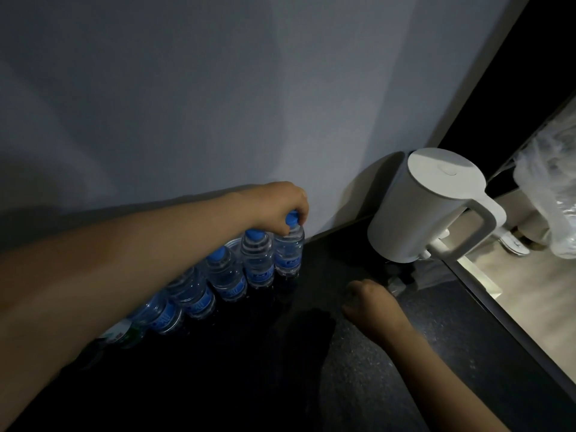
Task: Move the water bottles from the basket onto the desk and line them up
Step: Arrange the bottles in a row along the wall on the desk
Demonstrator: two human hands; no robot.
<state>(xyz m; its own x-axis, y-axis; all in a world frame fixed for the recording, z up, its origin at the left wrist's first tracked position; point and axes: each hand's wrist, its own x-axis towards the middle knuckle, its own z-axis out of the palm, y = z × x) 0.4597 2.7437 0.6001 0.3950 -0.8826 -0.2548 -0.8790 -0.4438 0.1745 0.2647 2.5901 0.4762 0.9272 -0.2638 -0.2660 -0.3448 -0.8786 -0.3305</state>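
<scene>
Several clear water bottles with blue caps and blue labels stand in a row on the dark desk (pixel 358 353), running from lower left toward the wall. My left hand (pixel 280 202) grips the blue cap of the rightmost bottle (pixel 289 254), which stands upright at the row's far end. Beside it stands the second bottle (pixel 258 263). A bottle with a green label (pixel 124 333) sits at the row's near end, partly hidden under my left forearm. My right hand (pixel 369 302) rests on the desk with fingers curled, holding nothing. The basket is out of view.
A white electric kettle (pixel 427 207) stands at the desk's back right corner against the pale wall. A crumpled clear plastic bag (pixel 551 194) hangs at the right. The desk's right edge (pixel 486 300) drops to a light floor.
</scene>
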